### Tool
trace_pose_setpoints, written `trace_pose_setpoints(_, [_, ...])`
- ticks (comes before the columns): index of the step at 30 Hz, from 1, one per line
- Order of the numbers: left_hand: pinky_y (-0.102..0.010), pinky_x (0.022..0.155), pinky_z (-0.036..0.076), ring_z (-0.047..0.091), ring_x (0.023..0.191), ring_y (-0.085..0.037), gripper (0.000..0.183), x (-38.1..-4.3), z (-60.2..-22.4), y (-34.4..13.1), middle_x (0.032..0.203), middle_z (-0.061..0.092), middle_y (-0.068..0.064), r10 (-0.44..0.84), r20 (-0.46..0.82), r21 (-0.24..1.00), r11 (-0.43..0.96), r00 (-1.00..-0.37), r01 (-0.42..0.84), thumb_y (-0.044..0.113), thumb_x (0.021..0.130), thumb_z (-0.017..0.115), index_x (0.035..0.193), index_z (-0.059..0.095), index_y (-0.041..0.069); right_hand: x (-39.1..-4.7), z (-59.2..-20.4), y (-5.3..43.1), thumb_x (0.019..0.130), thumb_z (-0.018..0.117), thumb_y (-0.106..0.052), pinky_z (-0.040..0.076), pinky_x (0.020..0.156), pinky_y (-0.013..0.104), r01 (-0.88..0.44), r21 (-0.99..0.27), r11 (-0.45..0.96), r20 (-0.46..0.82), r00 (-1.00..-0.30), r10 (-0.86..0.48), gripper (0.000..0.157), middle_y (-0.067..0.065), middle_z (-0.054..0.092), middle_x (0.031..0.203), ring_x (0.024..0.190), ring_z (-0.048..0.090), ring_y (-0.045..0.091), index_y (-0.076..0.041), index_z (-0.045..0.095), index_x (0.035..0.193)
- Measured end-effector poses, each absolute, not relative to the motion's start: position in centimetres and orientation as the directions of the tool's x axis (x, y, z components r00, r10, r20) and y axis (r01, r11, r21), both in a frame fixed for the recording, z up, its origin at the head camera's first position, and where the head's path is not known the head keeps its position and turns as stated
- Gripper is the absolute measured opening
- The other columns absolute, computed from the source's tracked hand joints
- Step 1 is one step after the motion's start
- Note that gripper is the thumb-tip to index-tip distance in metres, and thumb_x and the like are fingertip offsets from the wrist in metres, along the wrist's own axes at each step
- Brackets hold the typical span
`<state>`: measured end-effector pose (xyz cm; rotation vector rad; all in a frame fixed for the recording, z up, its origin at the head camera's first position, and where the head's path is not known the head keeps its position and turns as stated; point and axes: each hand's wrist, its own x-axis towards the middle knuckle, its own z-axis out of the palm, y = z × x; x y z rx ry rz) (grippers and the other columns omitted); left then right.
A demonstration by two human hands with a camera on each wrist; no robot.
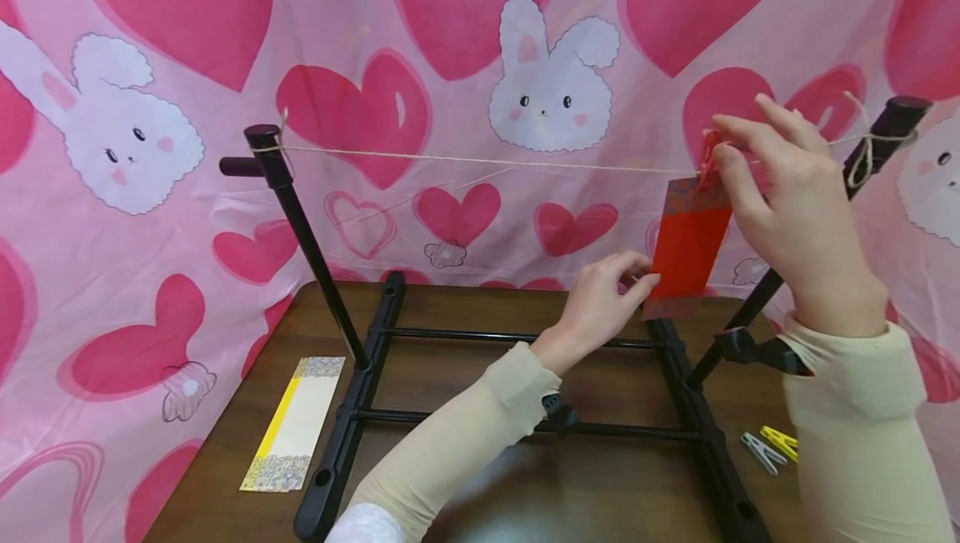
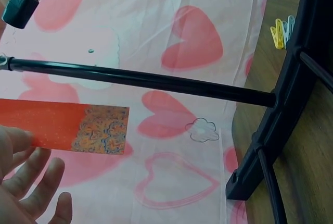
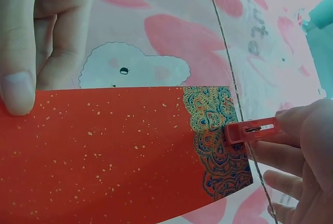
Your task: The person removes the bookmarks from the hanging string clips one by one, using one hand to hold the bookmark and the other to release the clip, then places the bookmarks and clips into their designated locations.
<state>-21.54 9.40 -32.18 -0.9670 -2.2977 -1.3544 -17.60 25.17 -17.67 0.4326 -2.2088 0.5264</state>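
A red card (image 1: 686, 247) with gold flecks and a patterned end band hangs from a thin string (image 1: 480, 161), its top edge along the line. My right hand (image 1: 795, 201) pinches a red clothespin (image 3: 252, 130), whose jaws grip the string and the card's patterned band (image 3: 216, 135). Lower down, my left hand (image 1: 600, 301) pinches the card's left edge between thumb and fingers. The right wrist view shows the left thumb (image 3: 18, 91) lying over the card's front.
A black frame (image 1: 375, 360) stands on the brown table (image 1: 525, 493), its two posts carrying the string. A white and yellow card (image 1: 296, 422) lies at left. Grey (image 1: 763, 453) and yellow (image 1: 780, 441) clothespins lie at right. A pink heart-and-rabbit cloth (image 1: 465, 27) hangs behind.
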Motion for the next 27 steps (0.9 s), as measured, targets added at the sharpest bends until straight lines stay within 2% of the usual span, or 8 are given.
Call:
trace_pose_setpoints(8, [-0.009, 0.073, 0.046, 0.054, 0.074, 0.003, 0.017, -21.62, -32.30, 9.55, 0.094, 0.067, 0.008, 0.398, 0.565, 0.654, 0.317, -0.722, 0.687, 0.026, 0.091, 0.061, 0.106, 0.064, 0.017, -17.59, -17.59, 24.98, 0.094, 0.053, -0.018, 0.021, 0.109, 0.054, -0.474, -0.241, 0.847, 0.783, -0.610, -0.119, 0.035, 0.020, 0.058, 0.124, 0.137, 0.030, 0.018, -0.010, 0.059, 0.127])
trace_pose_setpoints(16, [-0.005, 0.070, 0.044, 0.054, 0.072, 0.005, 0.012, -21.63, -32.38, 9.50, 0.091, 0.068, 0.009, 0.398, 0.571, 0.663, 0.293, -0.719, 0.689, 0.024, 0.092, 0.061, 0.102, 0.064, 0.018, -17.50, -17.51, 25.19, 0.092, 0.057, -0.017, 0.023, 0.109, 0.054, -0.485, -0.279, 0.829, 0.786, -0.611, -0.093, 0.031, 0.019, 0.062, 0.118, 0.135, 0.031, 0.009, -0.009, 0.062, 0.122])
trace_pose_setpoints(24, [-0.006, 0.070, 0.044, 0.054, 0.071, 0.005, 0.011, -21.68, -32.46, 9.12, 0.089, 0.068, 0.010, 0.387, 0.586, 0.644, 0.311, -0.712, 0.699, 0.026, 0.091, 0.062, 0.098, 0.066, 0.019, -17.68, -17.38, 25.55, 0.090, 0.060, -0.013, 0.010, 0.114, 0.030, -0.504, -0.302, 0.809, 0.783, -0.615, -0.091, 0.027, 0.020, 0.064, 0.107, 0.133, 0.032, 0.006, -0.005, 0.064, 0.116])
trace_pose_setpoints(27, [-0.006, 0.070, 0.044, 0.054, 0.072, 0.005, 0.012, -21.64, -32.55, 8.97, 0.089, 0.069, 0.010, 0.383, 0.592, 0.640, 0.310, -0.709, 0.703, 0.026, 0.091, 0.062, 0.099, 0.066, 0.019, -17.74, -17.41, 25.62, 0.090, 0.061, -0.012, 0.008, 0.113, 0.027, -0.514, -0.303, 0.802, 0.785, -0.612, -0.096, 0.026, 0.021, 0.064, 0.104, 0.132, 0.033, 0.005, -0.005, 0.064, 0.114])
